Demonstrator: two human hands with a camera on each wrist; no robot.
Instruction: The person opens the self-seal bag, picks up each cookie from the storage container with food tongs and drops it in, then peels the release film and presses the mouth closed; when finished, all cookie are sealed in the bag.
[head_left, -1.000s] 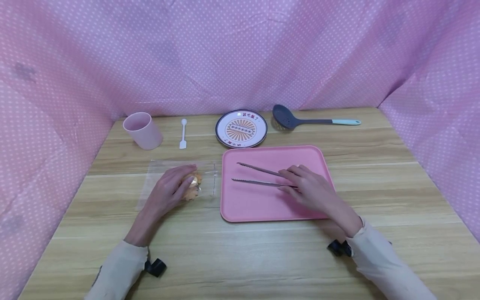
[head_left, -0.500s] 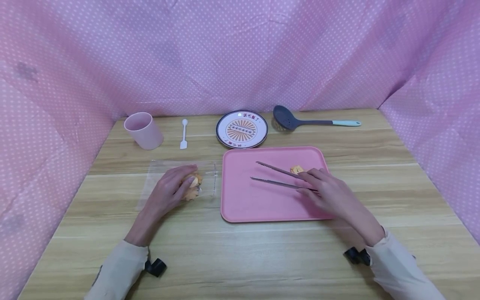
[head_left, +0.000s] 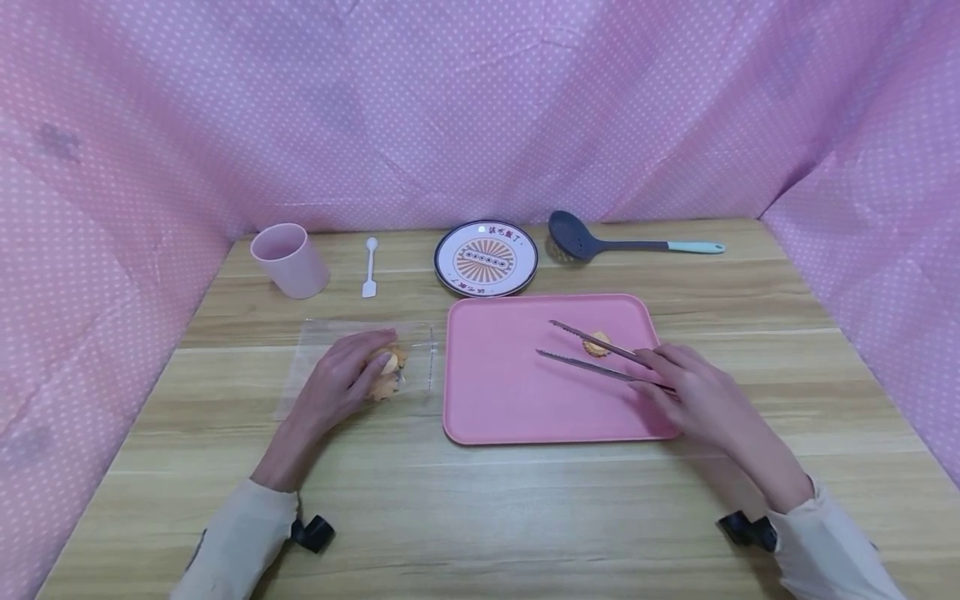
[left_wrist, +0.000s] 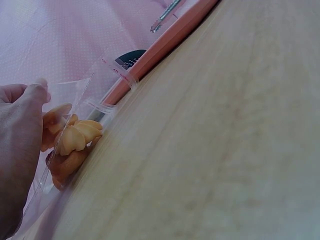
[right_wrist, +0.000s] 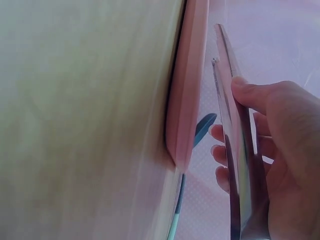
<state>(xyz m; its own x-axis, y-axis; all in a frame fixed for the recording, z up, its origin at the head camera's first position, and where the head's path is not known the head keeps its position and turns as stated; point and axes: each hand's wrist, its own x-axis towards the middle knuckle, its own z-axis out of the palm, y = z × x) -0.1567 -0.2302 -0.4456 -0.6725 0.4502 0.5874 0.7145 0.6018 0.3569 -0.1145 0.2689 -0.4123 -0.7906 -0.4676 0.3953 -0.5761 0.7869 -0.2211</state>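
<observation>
My left hand (head_left: 341, 371) holds a clear plastic bag (head_left: 418, 337) lying on the table. Through its film show several golden cookies (left_wrist: 77, 137), partly covered by the hand in the head view. In the left wrist view the fingertips are at the raised film of the bag's upper side. My right hand (head_left: 693, 392) grips metal tongs (right_wrist: 235, 140) between thumb and fingers, their serrated tips apart and pointing left over the pink tray (head_left: 495, 408). One cookie (head_left: 593, 351) lies on the tray's right part, and an arm of the tongs crosses over it in the head view.
Along the back of the table stand a pink cup (head_left: 296, 265), a small white spatula-like stick (head_left: 370, 271), a round patterned plate (head_left: 486, 258) and a dark slotted spoon (head_left: 600, 246) with a mint handle end. Pink dotted cloth (head_left: 480, 108) hangs behind and at both sides.
The right hand has drawn the tongs to the right across the tray. A cookie on the tray, hidden at first, has come into view. The left hand has stayed put.
</observation>
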